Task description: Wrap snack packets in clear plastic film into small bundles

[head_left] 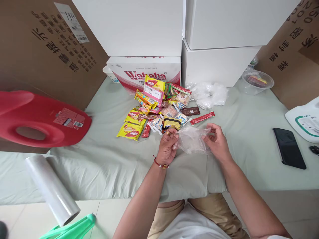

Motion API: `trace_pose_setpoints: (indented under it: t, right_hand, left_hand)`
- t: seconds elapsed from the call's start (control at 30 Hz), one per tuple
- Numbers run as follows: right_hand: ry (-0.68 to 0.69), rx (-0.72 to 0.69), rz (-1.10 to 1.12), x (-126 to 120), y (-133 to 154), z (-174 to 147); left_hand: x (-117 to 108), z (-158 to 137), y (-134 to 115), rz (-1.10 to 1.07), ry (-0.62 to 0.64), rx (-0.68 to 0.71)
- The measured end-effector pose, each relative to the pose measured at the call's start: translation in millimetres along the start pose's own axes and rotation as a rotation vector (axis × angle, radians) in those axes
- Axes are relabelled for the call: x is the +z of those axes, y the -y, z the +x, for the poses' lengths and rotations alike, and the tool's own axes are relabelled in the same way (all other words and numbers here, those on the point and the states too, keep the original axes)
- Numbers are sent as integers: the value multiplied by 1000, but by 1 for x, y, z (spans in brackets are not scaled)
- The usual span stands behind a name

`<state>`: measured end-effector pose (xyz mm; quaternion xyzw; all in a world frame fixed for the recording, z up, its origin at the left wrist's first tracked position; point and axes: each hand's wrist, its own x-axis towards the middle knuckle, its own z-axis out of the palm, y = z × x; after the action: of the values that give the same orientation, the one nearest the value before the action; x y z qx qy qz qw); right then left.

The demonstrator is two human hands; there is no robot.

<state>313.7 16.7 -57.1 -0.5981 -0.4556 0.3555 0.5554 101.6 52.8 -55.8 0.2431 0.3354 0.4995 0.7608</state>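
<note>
A crumpled clear plastic bag (191, 141) is stretched between my two hands, just above the cloth. My left hand (168, 146) pinches its left side; a red bracelet circles that wrist. On the other side, my right hand (217, 142) grips the bag's edge between thumb and fingers. Beyond them lies a heap of wrapped snacks, including yellow wafer packets (129, 131), a gold-and-black packet (172, 122) and a red stick packet (202, 118). Behind the heap rests a bunch of clear plastic bags (209, 94).
A Wahaha carton (147, 69) and white boxes (224, 63) stand at the back. A red jug (82, 129) and a plastic film roll (53, 191) are at left. On the right are a phone (289, 148), a white bottle (305, 119) and a clear tub (258, 86).
</note>
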Motion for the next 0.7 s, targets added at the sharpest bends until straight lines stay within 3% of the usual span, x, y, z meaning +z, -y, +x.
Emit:
trace_pose_setpoints:
  t: [0.07,0.17,0.3,0.33,0.37,0.43,0.53,0.7]
  right_hand:
    - [36,-163,-185,2,0,-1]
    - [55,-150,-274,0,-3,1]
    - [-340,-90,-324,-16,-1,1]
    - [-365,-81,-328,-21,3,-1]
    - [-325,-64,-325,-24,7,-5]
    - [-113,-21,-317,-25,16,-14]
    - [160,8,-340,-10,24,-23]
    - [217,-16,-303,24,25,-16]
  left_hand:
    - [0,-1,0,12,4,-15]
    - [2,-3,0,38,22,-40]
    - [5,-3,0,16,17,-38]
    - [5,-2,0,4,11,-32]
    - [6,-2,1,-5,8,-27]
    - [6,-2,1,-12,16,-18]
    - [5,-3,3,25,60,-17]
    - [3,-5,13,199,168,8]
